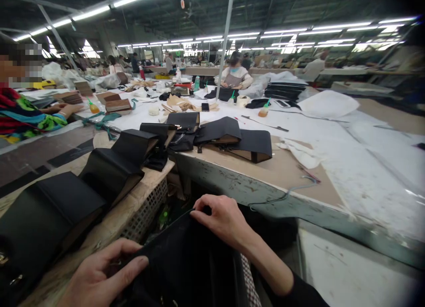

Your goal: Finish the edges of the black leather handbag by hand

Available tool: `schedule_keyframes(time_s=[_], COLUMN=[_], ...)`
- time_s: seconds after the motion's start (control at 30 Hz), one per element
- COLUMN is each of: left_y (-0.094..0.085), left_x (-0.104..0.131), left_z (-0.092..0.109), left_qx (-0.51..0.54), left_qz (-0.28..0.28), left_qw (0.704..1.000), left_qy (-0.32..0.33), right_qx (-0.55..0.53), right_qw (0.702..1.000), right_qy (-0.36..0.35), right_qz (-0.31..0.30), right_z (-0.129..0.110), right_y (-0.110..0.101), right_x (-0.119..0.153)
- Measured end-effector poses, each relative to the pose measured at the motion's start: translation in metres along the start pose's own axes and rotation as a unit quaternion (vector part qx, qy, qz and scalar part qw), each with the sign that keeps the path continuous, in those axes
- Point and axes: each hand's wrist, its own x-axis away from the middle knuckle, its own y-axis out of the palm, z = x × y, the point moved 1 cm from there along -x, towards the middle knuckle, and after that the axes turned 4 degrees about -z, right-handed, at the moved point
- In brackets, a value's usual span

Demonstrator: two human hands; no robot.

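A black bag (186, 258) of smooth, leather-like material lies over my lap, its edge running up between my two hands. My left hand (106, 271) grips the near left edge, thumb on top and fingers curled behind. At the far end of that same edge, my right hand (221, 216) pinches the rim between thumb and fingertips. Small gold-coloured metal bits show low on the bag. Its lower part is cut off by the frame. Several similar black bags (106, 169) stand in a row on the wooden bench to the left.
More black bags (250, 145) lie on the white worktable (365, 165) ahead. A plastic basket (146, 209) stands under the bench. Glue bottles (264, 108), a phone (205, 107) and paper scraps are on the table. One co-worker (29, 107) sits left, another (235, 74) across.
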Motion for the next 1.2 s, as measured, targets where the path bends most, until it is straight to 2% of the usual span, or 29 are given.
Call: schedule_keyframes(time_s=[0.13,0.27,0.43,0.6,0.73,1.0,1.1,1.2], left_y=[0.003,0.004,0.008,0.007,0.003,-0.003,-0.001,-0.001], left_x=[-0.006,-0.012,-0.008,0.001,0.006,0.002,-0.002,-0.008], left_z=[-0.001,0.002,0.007,0.000,-0.003,0.012,0.010,-0.002], left_qx=[0.063,0.073,0.110,0.107,0.119,0.146,0.146,0.113], left_qz=[-0.035,-0.044,-0.005,0.036,-0.007,-0.070,-0.071,-0.043], left_qw=[0.997,0.995,0.993,0.991,0.992,0.987,0.987,0.993], left_qy=[0.016,0.050,0.033,0.078,0.042,-0.001,-0.007,-0.002], right_qx=[-0.002,0.001,-0.011,-0.021,-0.023,-0.035,-0.040,-0.038], right_qw=[1.000,1.000,1.000,1.000,1.000,0.999,0.999,0.999], right_qy=[0.000,0.007,0.008,-0.002,0.000,-0.001,-0.005,-0.003], right_qz=[-0.003,0.000,-0.003,0.000,0.001,0.010,0.010,0.005], right_z=[0.000,-0.001,0.000,0.006,0.008,0.008,0.006,0.003], right_y=[-0.001,-0.001,-0.001,0.003,0.003,0.002,0.000,-0.002], right_x=[0.001,0.002,0.000,-0.003,-0.004,0.000,0.003,0.005])
